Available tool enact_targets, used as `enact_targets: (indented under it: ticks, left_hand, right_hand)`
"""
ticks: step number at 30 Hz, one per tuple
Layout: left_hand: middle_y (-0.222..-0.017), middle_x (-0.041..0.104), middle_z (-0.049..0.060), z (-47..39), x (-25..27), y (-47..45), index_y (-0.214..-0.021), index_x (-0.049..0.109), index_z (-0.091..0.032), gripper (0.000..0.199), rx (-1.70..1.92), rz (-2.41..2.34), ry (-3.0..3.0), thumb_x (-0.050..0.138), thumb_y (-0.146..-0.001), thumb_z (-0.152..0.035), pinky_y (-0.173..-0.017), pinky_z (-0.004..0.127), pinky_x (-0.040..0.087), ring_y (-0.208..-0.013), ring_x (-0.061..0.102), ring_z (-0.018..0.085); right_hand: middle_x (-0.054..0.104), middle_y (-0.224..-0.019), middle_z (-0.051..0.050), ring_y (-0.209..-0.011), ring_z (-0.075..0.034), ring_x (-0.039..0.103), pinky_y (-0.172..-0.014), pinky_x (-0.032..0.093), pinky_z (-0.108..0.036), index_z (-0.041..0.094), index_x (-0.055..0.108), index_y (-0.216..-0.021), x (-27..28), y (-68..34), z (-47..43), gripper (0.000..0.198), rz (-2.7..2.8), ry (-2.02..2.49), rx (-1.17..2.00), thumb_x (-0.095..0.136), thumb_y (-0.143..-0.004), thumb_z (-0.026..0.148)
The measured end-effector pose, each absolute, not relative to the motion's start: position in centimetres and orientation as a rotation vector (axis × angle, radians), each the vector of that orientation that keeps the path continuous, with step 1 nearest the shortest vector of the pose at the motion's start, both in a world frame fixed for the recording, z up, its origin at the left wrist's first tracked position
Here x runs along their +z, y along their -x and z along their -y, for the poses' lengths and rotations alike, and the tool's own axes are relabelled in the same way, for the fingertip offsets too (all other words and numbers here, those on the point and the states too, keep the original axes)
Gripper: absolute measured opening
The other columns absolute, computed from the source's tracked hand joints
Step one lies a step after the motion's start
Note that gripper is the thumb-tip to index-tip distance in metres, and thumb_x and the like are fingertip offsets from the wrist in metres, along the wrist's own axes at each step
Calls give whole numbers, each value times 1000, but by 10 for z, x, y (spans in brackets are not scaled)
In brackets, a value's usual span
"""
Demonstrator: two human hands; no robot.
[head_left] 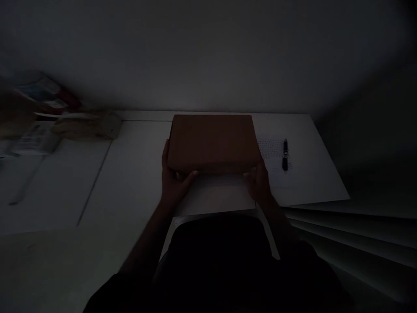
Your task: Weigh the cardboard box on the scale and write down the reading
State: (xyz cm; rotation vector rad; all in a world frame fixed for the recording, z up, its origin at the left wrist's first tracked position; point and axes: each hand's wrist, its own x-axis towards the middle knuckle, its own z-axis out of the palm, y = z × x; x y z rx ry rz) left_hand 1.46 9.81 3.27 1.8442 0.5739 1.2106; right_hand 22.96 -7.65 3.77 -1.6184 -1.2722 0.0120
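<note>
A brown cardboard box (213, 141) is between my two hands over the white desk (143, 161). My left hand (174, 180) grips its left side, with the thumb along the front edge and the fingers up the side. At the front right corner my right hand (258, 179) holds it too, thumb at the front. The box looks closed from above. Whether its underside touches the desk I cannot tell. Part of a pale keyboard or printed sheet (272, 148) shows to the right of the box.
A small black object like a watch or pen (285, 155) lies on the right of the desk. Dim, blurred packages (87, 124) crowd the far left. The wall (208, 56) rises behind the desk, and drawers (352, 230) sit below its right end.
</note>
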Motion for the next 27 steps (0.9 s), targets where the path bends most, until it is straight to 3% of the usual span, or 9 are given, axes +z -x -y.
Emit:
enact_targets:
  ticks: [6,15,22,27]
  left_hand:
    - [-168,25,9,-99,31,-14,-161,23,-39,128,1139,-635,-1800,96,-58,-58,-127,52,25,-154,27,35]
    - [-164,33,9,-100,33,-13,-161,22,-42,128,1136,-601,-1844,97,-58,-52,-126,57,27,-152,30,37]
    - [-167,28,8,-100,36,-12,-162,20,-41,126,1117,-589,-1871,96,-62,-49,-126,57,28,-153,29,37]
    - [-166,29,8,-102,33,-14,-161,22,-40,127,1150,-589,-1905,97,-60,-50,-126,59,28,-152,28,39]
  right_hand:
    - [49,-146,-18,-140,-31,46,-116,43,-51,20,32,-158,37,-230,76,79,1223,1610,52,63,-95,56]
    - [49,-148,-17,-138,-31,49,-112,48,-50,21,33,-158,39,-228,71,92,1171,1668,15,77,-85,56]
    - [55,-138,-17,-135,-31,52,-110,49,-50,22,41,-151,36,-231,73,85,1143,1708,16,78,-83,58]
    - [63,-119,-15,-124,-32,59,-104,53,-51,20,52,-138,36,-230,73,77,1079,1738,44,79,-79,62]
